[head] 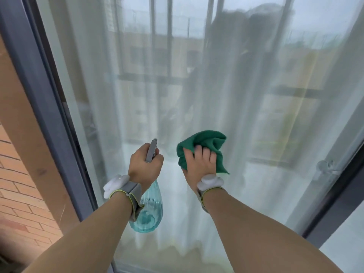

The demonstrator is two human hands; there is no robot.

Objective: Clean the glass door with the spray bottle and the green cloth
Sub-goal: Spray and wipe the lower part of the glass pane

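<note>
left hand (145, 164) grips spray bottle (148, 209) | right hand (200, 163) presses green cloth (204, 146) mid-glass door (197, 75)

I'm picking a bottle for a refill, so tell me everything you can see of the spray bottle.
The spray bottle has a clear, blue-tinted, ribbed plastic body that widens toward a rounded base, and a grey spray head at the top. It looks largely empty, though the liquid level is hard to judge. The left hand grips its neck, fingers curled round it, with the head pointing up toward the glass door and the body hanging below the wrist. Nothing else touches it.
</note>
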